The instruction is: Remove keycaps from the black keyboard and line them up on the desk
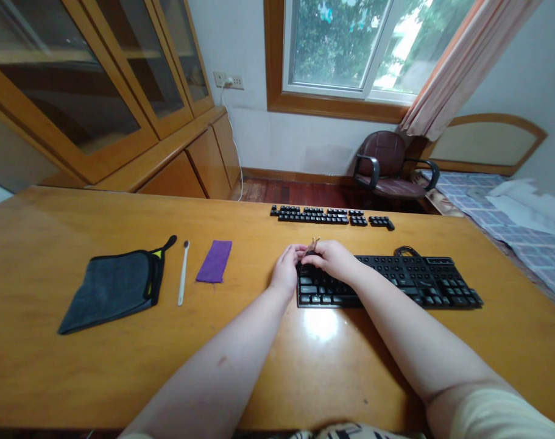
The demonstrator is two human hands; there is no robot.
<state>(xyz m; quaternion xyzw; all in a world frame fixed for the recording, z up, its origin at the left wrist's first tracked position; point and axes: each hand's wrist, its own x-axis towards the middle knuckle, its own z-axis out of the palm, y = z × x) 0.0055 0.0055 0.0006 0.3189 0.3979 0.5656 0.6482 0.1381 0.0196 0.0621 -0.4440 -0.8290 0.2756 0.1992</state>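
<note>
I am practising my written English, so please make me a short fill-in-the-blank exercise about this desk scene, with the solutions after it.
1. The colour of the small cloth is ____.
2. The toothbrush lies ____ that small cloth and the dark folded cloth.
3. The left hand and the right hand meet at one end of a black ____, beyond which loose keycaps lie in rows on the desk.

Missing words: purple; between; keyboard

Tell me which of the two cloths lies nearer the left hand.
The purple cloth, right of the toothbrush; the larger grey cloth lies beyond the toothbrush, farther from the left hand.
</note>
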